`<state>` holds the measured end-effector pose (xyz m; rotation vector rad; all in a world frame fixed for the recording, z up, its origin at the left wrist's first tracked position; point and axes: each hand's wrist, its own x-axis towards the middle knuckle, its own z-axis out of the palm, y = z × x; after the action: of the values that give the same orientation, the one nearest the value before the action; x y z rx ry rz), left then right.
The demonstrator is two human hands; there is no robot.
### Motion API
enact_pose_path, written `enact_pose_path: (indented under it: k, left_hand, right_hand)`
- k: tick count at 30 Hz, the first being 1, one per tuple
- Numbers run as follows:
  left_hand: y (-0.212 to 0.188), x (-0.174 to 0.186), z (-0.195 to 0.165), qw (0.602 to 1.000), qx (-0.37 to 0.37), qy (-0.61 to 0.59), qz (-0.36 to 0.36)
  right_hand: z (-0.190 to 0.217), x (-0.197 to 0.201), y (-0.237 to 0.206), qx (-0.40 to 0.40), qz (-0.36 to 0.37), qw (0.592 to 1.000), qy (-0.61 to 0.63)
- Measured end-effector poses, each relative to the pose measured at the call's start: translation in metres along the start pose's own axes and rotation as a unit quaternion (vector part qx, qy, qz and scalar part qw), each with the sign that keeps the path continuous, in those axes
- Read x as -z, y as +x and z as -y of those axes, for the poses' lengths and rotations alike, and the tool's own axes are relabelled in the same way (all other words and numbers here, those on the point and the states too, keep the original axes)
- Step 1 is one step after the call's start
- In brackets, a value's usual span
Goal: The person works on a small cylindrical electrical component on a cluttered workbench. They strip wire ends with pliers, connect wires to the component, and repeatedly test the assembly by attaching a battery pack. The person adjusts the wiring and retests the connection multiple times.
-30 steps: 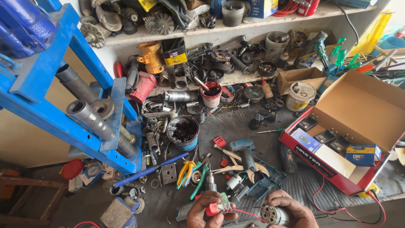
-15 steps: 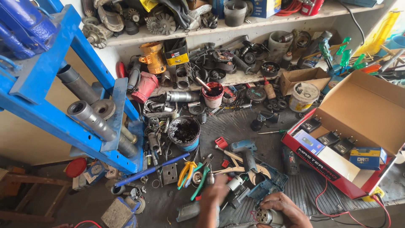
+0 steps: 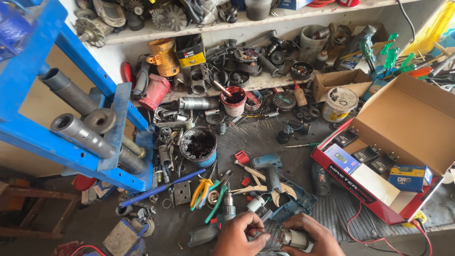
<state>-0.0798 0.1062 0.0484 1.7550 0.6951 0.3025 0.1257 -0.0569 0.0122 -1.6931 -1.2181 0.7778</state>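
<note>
At the bottom edge of the head view, my right hand point(image 3: 310, 234) grips a small silver cylindrical motor point(image 3: 293, 238). My left hand point(image 3: 239, 234) sits just left of it, fingers pinched on thin red wires at the motor's end. Directly beyond the hands lie a drill chuck part point(image 3: 229, 208), a blue drill body point(image 3: 268, 167) and a blue plastic casing half point(image 3: 298, 204) on the dark, greasy bench.
An open red-and-brown cardboard box point(image 3: 403, 137) holding small boxes stands at right. A blue metal press frame point(image 3: 71, 118) fills the left. A black grease tub point(image 3: 198, 146), pliers point(image 3: 201, 192), and shelves of motor parts point(image 3: 246, 61) crowd the middle and back.
My left hand has come back down beside the right hand and now pinches the wires at the motor. The camera view has shifted slightly.
</note>
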Motion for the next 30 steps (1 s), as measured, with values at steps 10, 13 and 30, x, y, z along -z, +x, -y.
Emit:
enact_pose_path:
  k: [10, 13, 30]
  left_hand:
    - [0.029, -0.034, -0.024, 0.964, -0.085, 0.243, -0.071]
    - [0.036, -0.037, -0.037, 0.97, -0.004, 0.228, -0.08]
    - [0.068, -0.092, -0.036, 0.908, 0.151, -0.316, 0.229]
  right_hand:
    - [-0.002, 0.035, 0.017, -0.062, 0.119, 0.986, -0.1]
    - [-0.005, 0.046, 0.018, -0.102, 0.117, 0.984, -0.091]
    - [-0.081, 0.093, -0.029, 0.009, 0.196, 0.912, 0.36]
